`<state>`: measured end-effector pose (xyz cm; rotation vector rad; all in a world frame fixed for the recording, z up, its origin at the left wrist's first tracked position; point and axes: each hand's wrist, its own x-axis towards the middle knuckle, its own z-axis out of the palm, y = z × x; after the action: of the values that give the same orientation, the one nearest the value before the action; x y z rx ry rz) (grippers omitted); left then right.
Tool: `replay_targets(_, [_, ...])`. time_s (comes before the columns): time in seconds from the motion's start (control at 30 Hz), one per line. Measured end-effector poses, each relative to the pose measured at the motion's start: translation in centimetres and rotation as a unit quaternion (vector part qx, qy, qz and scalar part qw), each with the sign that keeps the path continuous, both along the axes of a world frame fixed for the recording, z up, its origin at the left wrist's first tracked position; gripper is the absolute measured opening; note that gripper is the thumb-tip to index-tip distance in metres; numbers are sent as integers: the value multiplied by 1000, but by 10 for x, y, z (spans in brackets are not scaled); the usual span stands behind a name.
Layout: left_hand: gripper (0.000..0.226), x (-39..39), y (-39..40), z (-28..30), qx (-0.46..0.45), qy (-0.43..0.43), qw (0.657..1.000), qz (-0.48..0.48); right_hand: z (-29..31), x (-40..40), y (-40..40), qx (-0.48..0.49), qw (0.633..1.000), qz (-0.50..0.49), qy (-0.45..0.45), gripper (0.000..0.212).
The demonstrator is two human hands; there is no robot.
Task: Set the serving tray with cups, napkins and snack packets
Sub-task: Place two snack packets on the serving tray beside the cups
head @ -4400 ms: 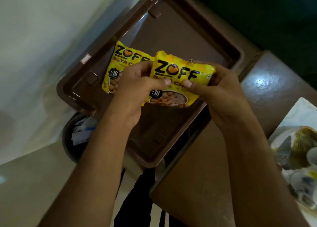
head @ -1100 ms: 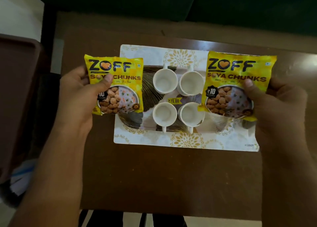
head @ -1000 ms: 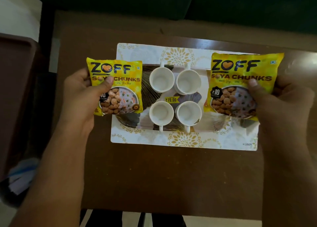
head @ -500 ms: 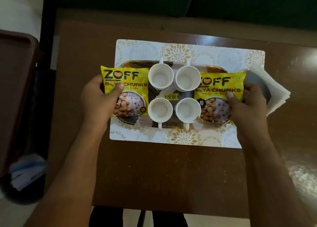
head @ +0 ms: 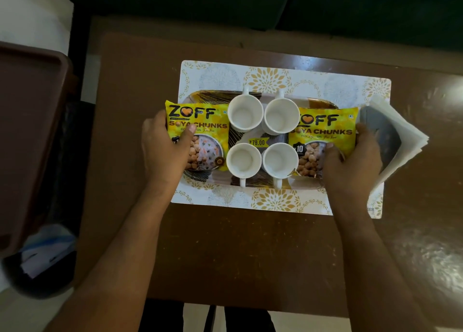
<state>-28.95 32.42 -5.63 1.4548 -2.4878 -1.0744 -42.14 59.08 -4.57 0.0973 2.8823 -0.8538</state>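
Your left hand (head: 164, 148) grips the left snack packet (head: 200, 131) at its outer edge, thumb pressed across the yellow front and fingers curled beneath, as the packet lies on the left end of the serving tray (head: 253, 181). Your right hand (head: 350, 161) clamps the right snack packet (head: 323, 131) the same way, thumb on the printed face near the picture of the chunks, the other fingers wrapped round its outer edge. Both packets read "ZOFF SOYA CHUNKS" and sit face up with their lettering upright to you.

Between the packets stand four white cups (head: 263, 136), empty and mouth up, grouped in a tight square at the tray's centre. The two far cups turn their handles away from you; the two near cups turn theirs toward you. A yellow price sticker (head: 258, 142) marked 79.00 shows on the tray in the gap among the cups.

The tray rests on a white placemat (head: 270, 78) with gold floral print, laid on a dark brown table (head: 250, 256). A stack of white napkins (head: 400, 141) lies at the right end of the tray, just beyond your right hand, its corner overhanging the mat. A brown plastic tray (head: 27, 131) sits off the table's left side, above a dark bin (head: 40, 264).
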Motion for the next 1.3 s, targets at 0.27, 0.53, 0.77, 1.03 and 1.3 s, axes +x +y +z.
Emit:
replay_targets(0.27, [77,20,19,1,-198,-72,957,-197,-3,25,-6,144,975,150,78,63])
replay_targets(0.53, [75,20,22,-16,-224,-131,907,-332,-24,29,-6,199,947,248,45,60])
replay_targets(0.77, [76,19,22,-20,-259,-134,894,-340,-27,31,-5,224,937,263,49,61])
replay_targets(1.03, [65,21,29,-2,-231,-1,932,-279,-7,36,-8,57,973,174,144,43])
replay_targets(1.3, [71,28,82,19,-93,72,957,-266,3,78,-26,7,972,190,140,66])
